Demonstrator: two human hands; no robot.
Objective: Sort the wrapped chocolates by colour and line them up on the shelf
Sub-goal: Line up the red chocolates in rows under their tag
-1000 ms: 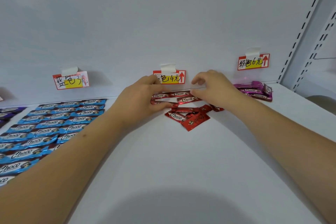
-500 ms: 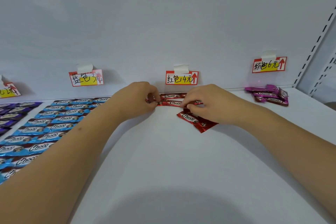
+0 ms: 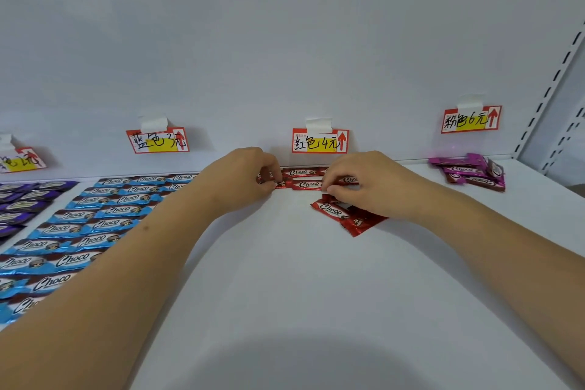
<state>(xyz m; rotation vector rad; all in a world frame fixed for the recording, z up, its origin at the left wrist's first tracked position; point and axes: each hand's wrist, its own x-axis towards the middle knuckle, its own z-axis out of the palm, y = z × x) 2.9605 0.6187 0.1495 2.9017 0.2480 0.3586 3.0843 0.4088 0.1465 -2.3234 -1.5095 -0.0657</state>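
Observation:
Red wrapped chocolates [image 3: 305, 184] lie in two short rows against the back wall under the red price tag [image 3: 319, 141]. My left hand [image 3: 243, 179] pinches the left end of the front red chocolate. My right hand [image 3: 364, 182] pinches its right end with curled fingers. A loose pile of red chocolates [image 3: 346, 215] lies just under my right hand, partly hidden by it. Blue chocolates [image 3: 95, 218] fill neat rows at the left. Purple chocolates [image 3: 19, 203] lie at the far left. A pile of pink chocolates [image 3: 468, 172] sits at the back right.
Price tags are taped to the wall: a blue-section tag [image 3: 158, 140], a pink-section tag [image 3: 471, 119] and a partly seen tag [image 3: 22, 161] at the far left. The white shelf [image 3: 300, 279] stretches toward me. A slotted upright [image 3: 550, 79] bounds the right side.
Both hands drew closer together and lower onto the back rows of red chocolates, fingers curling to pinch one. The view shifted right to left, showing more of the left shelf.

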